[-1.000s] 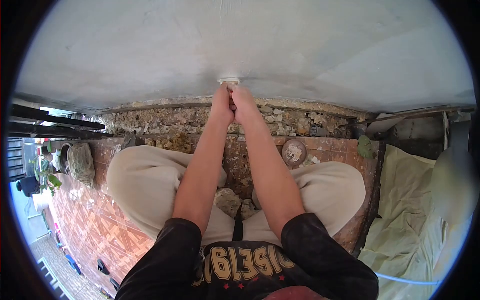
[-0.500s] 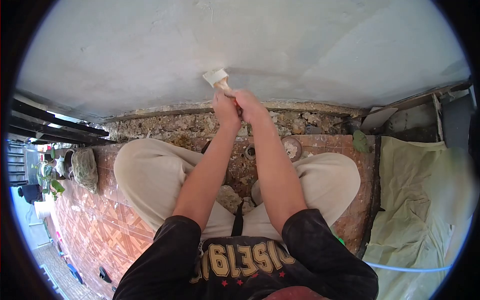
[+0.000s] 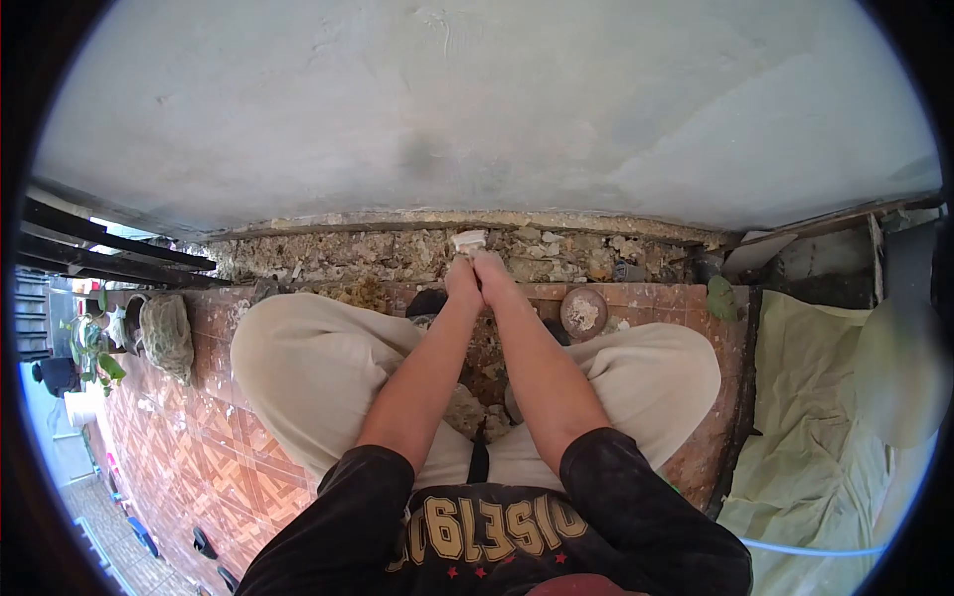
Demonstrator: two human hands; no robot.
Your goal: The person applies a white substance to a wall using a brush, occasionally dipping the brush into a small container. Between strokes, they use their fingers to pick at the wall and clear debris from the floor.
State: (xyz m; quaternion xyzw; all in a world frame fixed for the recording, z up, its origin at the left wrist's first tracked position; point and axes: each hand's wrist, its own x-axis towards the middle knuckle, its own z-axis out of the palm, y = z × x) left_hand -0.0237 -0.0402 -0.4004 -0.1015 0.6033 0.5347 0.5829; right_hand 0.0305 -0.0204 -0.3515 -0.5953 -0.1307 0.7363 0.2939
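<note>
Squatting before the broad grey plastered wall [image 3: 497, 109], the person works low at its foot, where a rough strip of crumbled rubble [image 3: 328, 253] meets the red patterned tile floor [image 3: 189, 437]. A pale green cloth [image 3: 815, 417] covers the ground to one side. Both hands, left hand [image 3: 463, 283] and right hand [image 3: 494, 278], close together around a small white-bristled paintbrush [image 3: 467, 241], tip at the rubble. Short, steady strokes would suit.

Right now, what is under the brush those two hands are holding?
Under the brush lies a strip of rough broken rubble at the foot of the grey wall. The left hand and right hand cover the handle and the tiles below.
</note>
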